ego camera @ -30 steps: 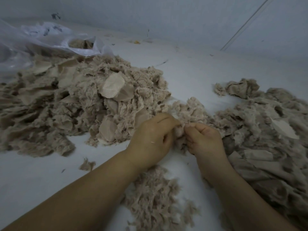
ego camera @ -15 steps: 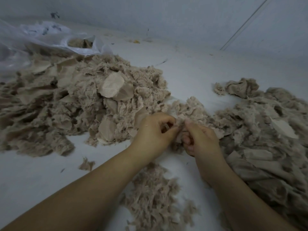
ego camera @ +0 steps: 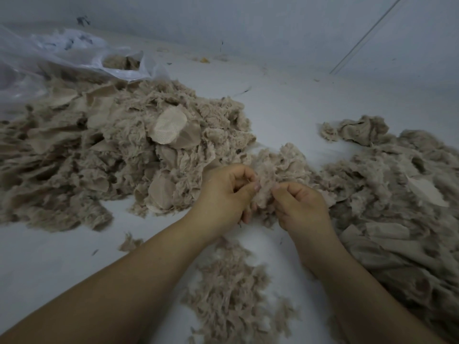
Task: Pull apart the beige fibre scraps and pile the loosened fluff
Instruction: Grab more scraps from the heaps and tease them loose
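My left hand (ego camera: pixel 224 194) and my right hand (ego camera: pixel 301 207) pinch one beige fibre scrap (ego camera: pixel 264 188) between them, fingers curled on its two sides, just above the white surface. A large heap of beige scraps (ego camera: pixel 111 157) with flat woven pieces lies to the left. Another spread of scraps and fluff (ego camera: pixel 397 194) lies to the right. Under my forearms, near the front, sits a small pile of loosened fluff (ego camera: pixel 231 289).
A clear plastic bag (ego camera: pixel 74 58) holding more beige scraps lies at the back left. A wall (ego camera: pixel 273 26) closes the back of the white surface (ego camera: pixel 285 100). A small loose tuft (ego camera: pixel 130 243) lies to the left of my left forearm.
Both hands have kept hold of the same scrap and shifted their fingers on it. My right hand's thumb has moved lower along the clump.
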